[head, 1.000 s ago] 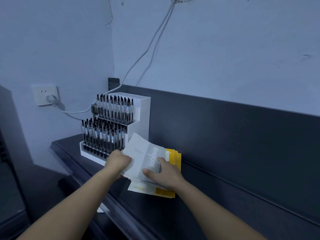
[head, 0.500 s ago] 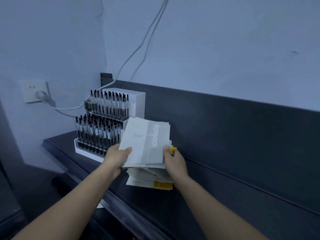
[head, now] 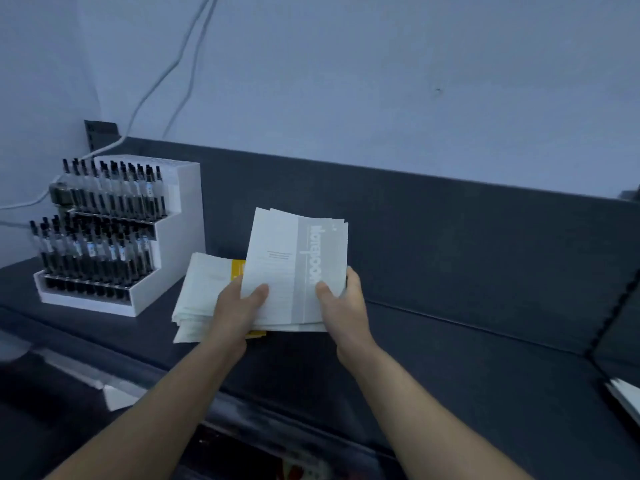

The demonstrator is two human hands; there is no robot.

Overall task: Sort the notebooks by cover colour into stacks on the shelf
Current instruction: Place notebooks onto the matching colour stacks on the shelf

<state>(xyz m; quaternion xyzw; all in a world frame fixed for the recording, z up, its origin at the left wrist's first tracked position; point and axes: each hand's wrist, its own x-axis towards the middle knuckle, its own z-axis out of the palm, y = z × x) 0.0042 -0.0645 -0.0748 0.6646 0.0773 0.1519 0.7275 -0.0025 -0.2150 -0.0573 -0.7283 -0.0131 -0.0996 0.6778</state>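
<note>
I hold a bundle of grey-and-white notebooks [head: 294, 268] just above the dark shelf [head: 450, 358]. My left hand [head: 239, 306] grips its lower left edge, thumb on the cover. My right hand [head: 341, 299] grips its lower right edge. To the left lies a loose stack of notebooks [head: 202, 292] on the shelf, white covers on top with a yellow cover [head: 238, 268] showing at its right side and bottom. The held bundle overlaps that stack's right part.
A white tiered pen display [head: 114, 233] full of black pens stands at the shelf's left end. Cables [head: 166, 74] run down the wall behind it. The shelf's dark back panel [head: 450, 230] rises behind. Something white [head: 627, 400] shows at the right edge.
Both hands lifted the grey-and-white bundle off the stack and carried it to the right. The remaining stack with the yellow cover is now exposed on the left.
</note>
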